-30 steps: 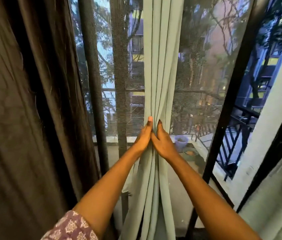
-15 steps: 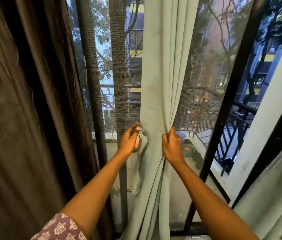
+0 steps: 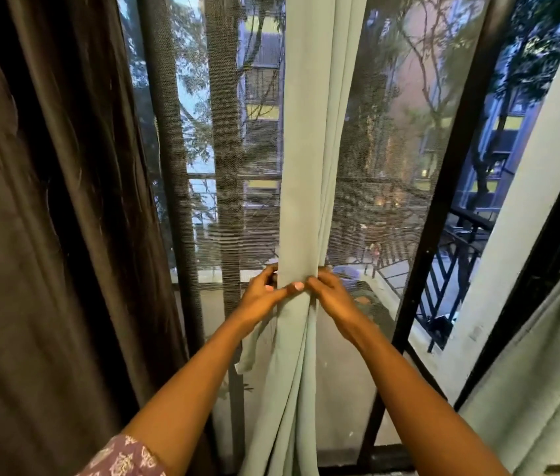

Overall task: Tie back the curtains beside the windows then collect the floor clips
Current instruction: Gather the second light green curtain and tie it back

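Curtain: pale green curtain (image 3: 306,166) hangs mid-window, gathered into a narrow column.
Left hand (image 3: 261,297): grip pinches the fabric's left edge.
Right hand (image 3: 328,293): grip clamped on the right edge.
Change: hands apart half a second ago – now meeting in front.
Meaning: bundle cinched, likely ready for tying.

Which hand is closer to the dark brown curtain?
Left. The left hand holds the green curtain on the side facing the dark brown curtain; the right hand grips its far side.
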